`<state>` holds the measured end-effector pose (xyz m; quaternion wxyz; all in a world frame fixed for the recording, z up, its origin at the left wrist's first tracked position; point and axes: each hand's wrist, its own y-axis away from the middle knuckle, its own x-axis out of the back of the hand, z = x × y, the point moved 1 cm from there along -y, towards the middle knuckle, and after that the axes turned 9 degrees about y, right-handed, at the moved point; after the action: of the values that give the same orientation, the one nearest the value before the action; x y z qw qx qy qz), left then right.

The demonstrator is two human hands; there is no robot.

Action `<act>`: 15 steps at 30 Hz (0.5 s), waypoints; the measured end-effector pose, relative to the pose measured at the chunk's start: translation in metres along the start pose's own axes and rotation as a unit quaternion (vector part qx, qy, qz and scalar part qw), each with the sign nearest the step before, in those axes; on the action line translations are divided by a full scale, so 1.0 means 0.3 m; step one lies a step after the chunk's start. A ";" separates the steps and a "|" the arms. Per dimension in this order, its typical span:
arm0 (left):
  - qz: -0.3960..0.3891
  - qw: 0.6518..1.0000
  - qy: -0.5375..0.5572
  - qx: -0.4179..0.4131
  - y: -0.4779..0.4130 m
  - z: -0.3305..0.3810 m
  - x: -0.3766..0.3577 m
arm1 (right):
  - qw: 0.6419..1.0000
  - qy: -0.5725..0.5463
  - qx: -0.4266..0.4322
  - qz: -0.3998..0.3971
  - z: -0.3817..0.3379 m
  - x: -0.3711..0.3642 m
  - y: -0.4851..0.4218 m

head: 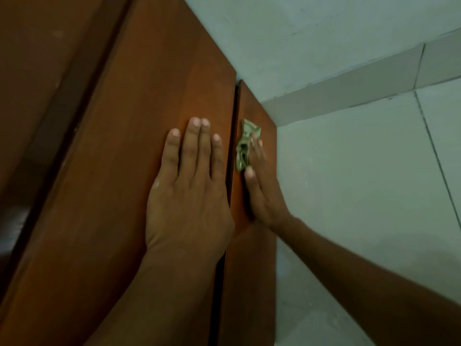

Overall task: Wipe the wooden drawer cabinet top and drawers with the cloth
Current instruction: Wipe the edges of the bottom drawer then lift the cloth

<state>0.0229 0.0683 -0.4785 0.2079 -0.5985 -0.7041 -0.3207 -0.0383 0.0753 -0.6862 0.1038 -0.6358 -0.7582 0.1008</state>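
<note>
Looks mid-wipe on the wooden cabinet (149, 96), tucked up against the wall (324, 46). Got the left hand (189, 193) planted flat on the top panel (119, 158), fingers (197, 146) straight and close together, gripping nothing, probably just bracing. Got the right hand (262, 196) pressing a small crumpled greenish cloth (243, 148) against the narrow side panel (252, 283) just past the top's edge, fingers mostly straight over it, thumb tip at the cloth's lower end. Can't tell whether anything curls underneath. Guessing thin, soft and feather-light for the cloth, so prone to bunching and slipping out on that smooth finish. Better to spread it and pin it under the whole flat palm, or pinch a fold. No worries about the cabinet: stiff, heavy, going nowhere. No drawers in view.
</note>
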 end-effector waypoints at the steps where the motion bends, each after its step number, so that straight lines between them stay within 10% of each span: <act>1: -0.005 1.000 0.000 -0.001 -0.004 0.001 0.001 | 1.000 0.008 -0.012 0.004 0.021 0.008 -0.068; 15: -0.028 0.999 -0.023 0.005 -0.020 0.007 0.001 | 0.925 0.031 -0.357 0.131 0.214 0.114 -0.262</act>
<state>0.0172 0.0693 -0.4811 0.1855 -0.5849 -0.7266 -0.3092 -0.1364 0.0941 -0.7242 -0.1209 -0.7269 -0.6508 -0.1831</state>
